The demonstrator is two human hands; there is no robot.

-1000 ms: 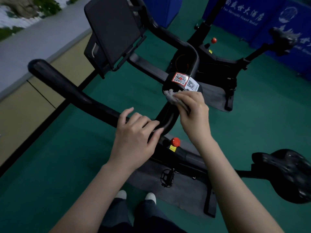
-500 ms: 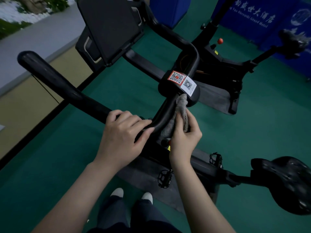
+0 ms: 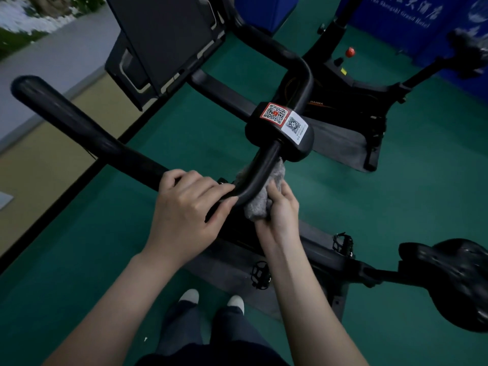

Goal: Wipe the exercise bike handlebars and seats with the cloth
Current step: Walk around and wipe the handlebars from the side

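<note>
Both bare forearms reach up from the bottom of the view toward the black handlebar [image 3: 79, 128] of the nearer exercise bike. The left hand [image 3: 187, 210] lies palm down over the bar where the long left grip meets the bend. Its fingers curl over the top and its thumb runs along the near side, so it is clenched round the tube. The right hand [image 3: 281, 212] comes in from the lower right with the wrist slightly bent, its back turned to the right. Its fingers and thumb are closed on a bunched grey cloth [image 3: 254, 208], which they press against the curved stretch of bar just beside the left hand. The cloth passes under that curved tube and shows fuzzy edges on both sides of it, just below the centre block that bears a red QR sticker [image 3: 274, 114] and a white one [image 3: 295, 126]. The bike's black seat [image 3: 459, 281] sits well apart at the lower right, touched by neither hand. A dark screen [image 3: 163, 35] stands above the bars, and a second bike [image 3: 343, 96] is parked behind on the green floor [image 3: 396, 194]. The person's light shoes [image 3: 188, 295] show below, near a pedal [image 3: 260, 273].
</note>
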